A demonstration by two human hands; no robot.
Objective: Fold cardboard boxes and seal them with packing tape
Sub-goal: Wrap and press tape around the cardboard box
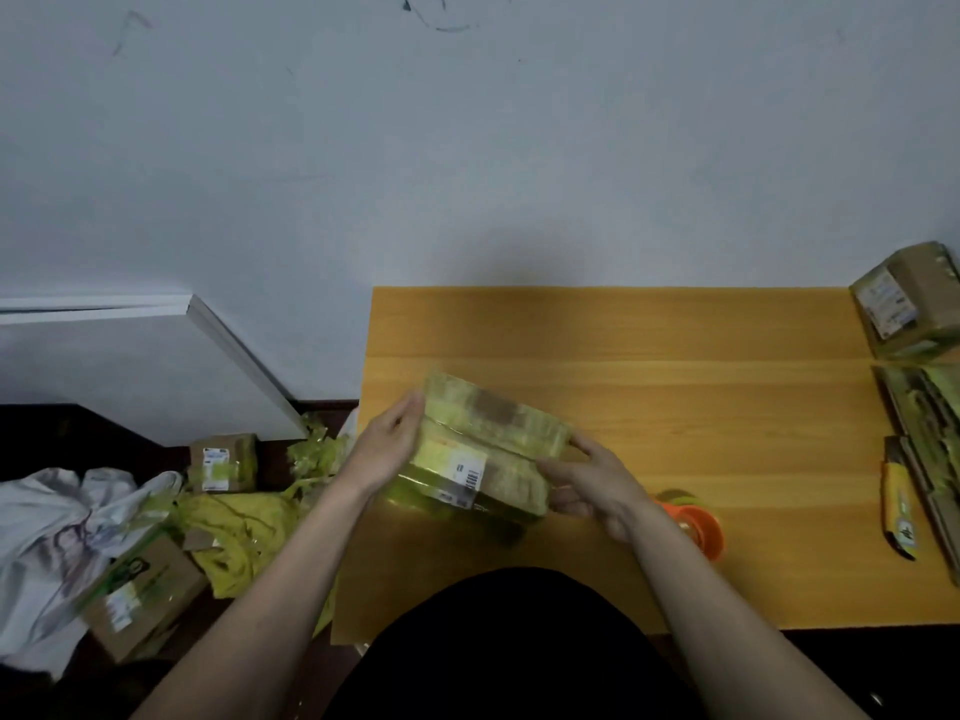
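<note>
A small cardboard box (485, 439), covered in yellow-green tape and bearing a white barcode label, is held tilted just above the wooden table (675, 407). My left hand (387, 449) presses its left end with fairly straight fingers. My right hand (592, 483) grips its right end, fingers curled round the edge. An orange tape dispenser (696, 522) sits on the table just right of my right wrist, partly hidden by it.
A taped box (909, 298) stands at the table's far right corner, with flattened cardboard boxes (924, 459) stacked below it. On the floor at left lie taped boxes (223, 462), (145, 589), yellow tape scraps (244, 532) and a white cloth (57, 537).
</note>
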